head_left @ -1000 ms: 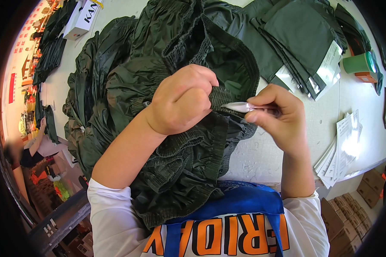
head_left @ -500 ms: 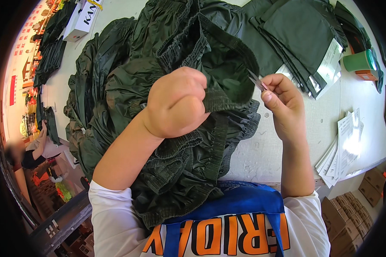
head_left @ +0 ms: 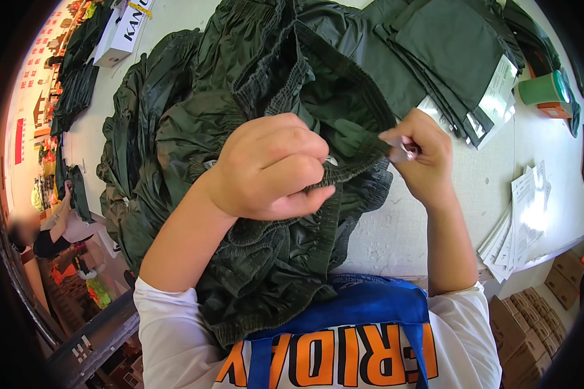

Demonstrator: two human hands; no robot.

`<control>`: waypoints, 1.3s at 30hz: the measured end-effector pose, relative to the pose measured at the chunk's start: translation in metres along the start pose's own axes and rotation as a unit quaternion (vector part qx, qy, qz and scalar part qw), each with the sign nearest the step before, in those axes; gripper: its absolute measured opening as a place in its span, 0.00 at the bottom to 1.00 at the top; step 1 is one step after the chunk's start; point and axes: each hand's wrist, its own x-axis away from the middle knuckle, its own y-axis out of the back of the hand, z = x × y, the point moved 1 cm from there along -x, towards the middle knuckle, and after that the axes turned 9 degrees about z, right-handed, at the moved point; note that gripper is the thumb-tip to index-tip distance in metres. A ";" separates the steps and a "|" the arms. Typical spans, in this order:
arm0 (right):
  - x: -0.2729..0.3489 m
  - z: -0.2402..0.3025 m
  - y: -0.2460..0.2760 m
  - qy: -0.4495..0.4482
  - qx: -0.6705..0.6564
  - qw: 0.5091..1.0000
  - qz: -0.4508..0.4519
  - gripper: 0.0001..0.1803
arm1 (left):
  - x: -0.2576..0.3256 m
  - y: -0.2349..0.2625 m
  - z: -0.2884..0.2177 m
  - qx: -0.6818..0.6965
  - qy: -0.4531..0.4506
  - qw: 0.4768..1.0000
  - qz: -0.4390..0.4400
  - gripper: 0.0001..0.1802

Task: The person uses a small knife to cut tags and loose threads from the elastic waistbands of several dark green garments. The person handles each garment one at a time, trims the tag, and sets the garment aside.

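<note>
A dark green garment with an elastic gathered waistband lies bunched on the white table in front of me. My left hand is closed in a fist around the waistband, lifting a fold of it. My right hand holds a small metal tool, thin and shiny, with its tip against the edge of the same waistband. The fabric between the two hands is pulled taut.
Folded dark green garments with white tags are stacked at the back right. A green tape roll stands by them. Paper sheets lie at the right edge. A white box sits back left. Another person is at far left.
My right hand has moved away from the left hand, then back down to the waistband's edge with the tool. The left fist has kept its grip and shifted slightly lower.
</note>
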 end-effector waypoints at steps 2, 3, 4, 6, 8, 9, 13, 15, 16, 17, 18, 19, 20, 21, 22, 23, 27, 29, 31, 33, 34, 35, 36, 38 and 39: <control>0.010 -0.004 0.001 0.031 0.009 0.998 -0.045 0.13 | 0.002 0.008 0.000 0.023 0.013 0.999 0.032 0.12; 0.013 0.000 -0.001 0.035 0.019 0.997 -0.063 0.14 | 0.005 0.013 0.001 0.031 0.019 0.998 0.049 0.12; 0.018 -0.001 -0.002 0.035 0.020 0.997 -0.064 0.14 | 0.007 0.016 0.001 0.040 0.025 0.997 0.067 0.12; 0.025 -0.004 -0.005 0.037 0.021 0.997 -0.065 0.15 | 0.006 0.020 0.001 0.048 0.069 0.992 0.097 0.14; 0.031 -0.006 -0.006 0.028 0.040 0.997 -0.061 0.14 | 0.006 0.025 0.002 0.049 0.098 0.983 0.144 0.13; 0.034 -0.009 -0.007 0.022 0.045 0.997 -0.058 0.14 | 0.005 0.027 0.001 0.040 0.114 0.976 0.179 0.10; 0.038 -0.006 -0.010 0.068 0.091 0.993 -0.012 0.12 | -0.001 0.014 -0.001 -0.115 0.243 0.963 0.028 0.17; 0.037 -0.002 -0.014 0.100 0.096 0.990 0.019 0.11 | -0.015 0.024 -0.007 -0.302 0.269 0.911 0.085 0.27; 0.037 -0.001 -0.016 0.115 0.099 0.988 0.035 0.11 | -0.019 0.024 -0.011 -0.359 0.311 0.874 0.097 0.29; 0.038 -0.002 -0.019 0.128 0.094 0.986 0.046 0.11 | -0.013 0.026 -0.005 -0.355 0.330 0.865 0.135 0.31; 0.038 -0.002 -0.022 0.130 0.087 0.986 0.063 0.11 | -0.004 0.025 0.007 -0.226 0.353 0.901 0.109 0.30; 0.040 -0.001 -0.025 0.132 0.080 0.985 0.080 0.11 | 0.000 0.028 0.010 -0.126 0.446 0.880 0.104 0.29; 0.041 -0.002 -0.026 0.130 0.073 0.984 0.096 0.11 | -0.002 0.030 0.012 -0.021 0.529 0.842 0.100 0.28; 0.040 -0.002 -0.025 0.129 0.067 0.983 0.111 0.11 | -0.004 0.031 0.010 -0.141 0.475 0.861 0.111 0.27; 0.037 -0.002 -0.023 0.145 0.057 0.983 0.100 0.11 | -0.007 0.031 0.006 -0.259 0.413 0.865 0.120 0.26; 0.033 0.000 -0.023 0.161 0.044 0.982 0.091 0.10 | -0.010 0.032 0.002 -0.372 0.345 0.852 0.128 0.25; 0.020 0.022 -0.027 0.233 -0.017 0.970 0.063 0.09 | -0.024 0.016 0.014 -0.012 0.271 0.950 0.157 0.16; 0.019 0.032 -0.034 0.248 -0.022 0.966 0.070 0.08 | -0.023 0.018 0.030 0.015 0.432 0.891 0.141 0.09; 0.017 0.040 -0.040 0.266 -0.026 0.961 0.074 0.06 | -0.026 0.024 0.035 0.006 0.556 0.812 0.177 0.20; 0.014 0.047 -0.048 0.287 -0.016 0.955 0.071 0.06 | -0.012 0.014 0.044 0.057 0.557 0.805 0.197 0.23; 0.013 0.049 -0.051 0.296 -0.006 0.953 0.069 0.06 | -0.008 0.011 0.047 0.082 0.556 0.801 0.207 0.24; 0.012 0.051 -0.054 0.295 -0.013 0.953 0.070 0.06 | -0.010 0.012 0.047 0.128 0.578 0.778 0.208 0.25; 0.012 0.053 -0.056 0.294 -0.020 0.953 0.070 0.06 | -0.008 0.012 0.048 0.158 0.570 0.786 0.181 0.26; 0.012 0.051 -0.059 0.290 -0.046 0.952 0.080 0.08 | 0.002 0.012 0.050 0.219 0.551 0.796 0.125 0.28; 0.013 0.047 -0.062 0.287 -0.066 0.951 0.091 0.10 | 0.004 0.010 0.049 0.238 0.553 0.791 0.109 0.26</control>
